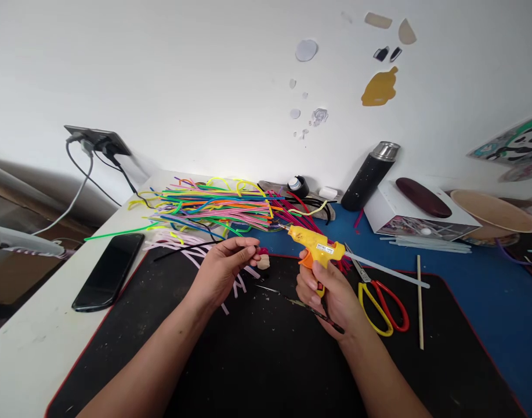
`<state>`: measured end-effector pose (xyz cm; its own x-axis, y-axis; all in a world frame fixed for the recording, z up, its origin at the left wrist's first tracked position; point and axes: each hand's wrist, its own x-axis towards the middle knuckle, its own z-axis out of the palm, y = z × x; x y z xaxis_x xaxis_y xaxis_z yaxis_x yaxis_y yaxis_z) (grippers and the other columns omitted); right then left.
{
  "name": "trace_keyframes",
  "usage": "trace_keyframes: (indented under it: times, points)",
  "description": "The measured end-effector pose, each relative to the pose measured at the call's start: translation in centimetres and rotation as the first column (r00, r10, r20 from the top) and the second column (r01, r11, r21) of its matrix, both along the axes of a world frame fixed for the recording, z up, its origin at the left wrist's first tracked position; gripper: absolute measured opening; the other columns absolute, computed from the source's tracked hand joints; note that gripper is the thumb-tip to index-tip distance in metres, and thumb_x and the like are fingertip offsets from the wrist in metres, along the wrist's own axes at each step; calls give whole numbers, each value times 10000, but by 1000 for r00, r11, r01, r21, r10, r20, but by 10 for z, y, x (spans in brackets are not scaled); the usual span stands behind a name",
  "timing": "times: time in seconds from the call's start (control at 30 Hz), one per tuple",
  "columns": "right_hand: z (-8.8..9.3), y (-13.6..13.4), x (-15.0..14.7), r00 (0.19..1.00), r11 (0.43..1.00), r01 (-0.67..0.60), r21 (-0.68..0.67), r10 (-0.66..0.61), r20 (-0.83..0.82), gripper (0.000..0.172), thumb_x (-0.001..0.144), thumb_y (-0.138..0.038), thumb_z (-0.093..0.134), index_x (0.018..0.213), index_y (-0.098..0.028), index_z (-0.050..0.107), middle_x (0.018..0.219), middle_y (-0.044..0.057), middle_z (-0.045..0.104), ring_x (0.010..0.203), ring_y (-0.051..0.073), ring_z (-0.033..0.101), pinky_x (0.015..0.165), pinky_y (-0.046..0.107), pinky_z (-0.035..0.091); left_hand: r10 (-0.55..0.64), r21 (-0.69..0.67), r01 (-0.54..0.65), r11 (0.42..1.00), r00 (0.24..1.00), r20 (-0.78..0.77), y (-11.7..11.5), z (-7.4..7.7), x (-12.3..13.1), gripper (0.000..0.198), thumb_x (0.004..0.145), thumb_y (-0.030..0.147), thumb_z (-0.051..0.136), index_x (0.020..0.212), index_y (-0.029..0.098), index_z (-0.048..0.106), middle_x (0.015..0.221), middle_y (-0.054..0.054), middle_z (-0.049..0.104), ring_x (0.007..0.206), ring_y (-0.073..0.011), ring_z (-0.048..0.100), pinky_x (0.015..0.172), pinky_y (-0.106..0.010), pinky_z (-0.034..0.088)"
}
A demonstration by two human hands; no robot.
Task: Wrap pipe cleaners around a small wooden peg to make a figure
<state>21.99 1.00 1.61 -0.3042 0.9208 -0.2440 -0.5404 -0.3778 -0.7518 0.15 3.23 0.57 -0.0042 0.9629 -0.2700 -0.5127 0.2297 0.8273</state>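
My right hand (329, 290) is wrapped round the orange-handled grip of a yellow glue gun (311, 241), whose nozzle points up and to the left. A long translucent glue stick (387, 269) sticks out of its back. My left hand (226, 267) pinches a small dark red piece (263, 251) between thumb and fingertips, left of the nozzle and apart from it. A beige lump (263, 262) shows just below that piece. Tweezers (292, 300) slant across the black mat (257, 360), their far end under my right hand.
Colourful pipe cleaners (222, 203) lie heaped at the back. A phone (108, 271) rests at the left. Right of my right hand are scissors (385, 307) and a thin wooden stick (419, 302). Behind stand a black flask (370, 177) and a white box (418, 215).
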Motion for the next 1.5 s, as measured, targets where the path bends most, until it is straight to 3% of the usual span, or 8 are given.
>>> trace_keyframes:
  times: [0.2,0.37,0.67,1.27,1.5]
  points:
    - [-13,-3,-9,963,994,21,108,-49,264,397,878,-520,822,956,-177,639,545,-104,439,394,63,410,432,215,288,-89,56,94,994,992,-94,-4,0,2,287,673,314,980,860,145,844,764,-72,796,683,-157,715,695,-259,577]
    - [-19,-5,-13,922,977,89,194,-154,354,408,868,-535,822,939,-197,603,530,-120,422,371,68,406,405,213,308,-183,57,197,979,965,-189,-9,-6,7,260,749,322,931,900,152,807,851,-74,791,701,-155,702,672,-256,558]
    - [-15,-9,-21,882,988,30,152,-98,462,465,819,-601,813,911,-199,597,500,-90,502,391,97,468,404,212,368,-293,102,329,939,918,-266,-18,5,15,231,780,311,905,878,172,749,822,-12,699,707,-141,660,691,-272,571]
    - [-22,-9,-22,890,992,23,121,-75,450,442,797,-543,842,942,-205,596,502,-91,531,387,100,470,404,212,387,-277,12,277,961,961,-10,-23,4,25,345,697,245,964,837,161,660,817,-6,684,664,-126,678,616,-232,551]
    - [-21,-9,-21,895,991,20,135,-78,439,442,819,-555,829,988,-188,649,522,-76,541,402,101,480,412,220,399,-273,23,274,962,962,-21,-24,5,26,359,711,239,955,850,165,632,801,14,666,657,-112,663,585,-212,508]
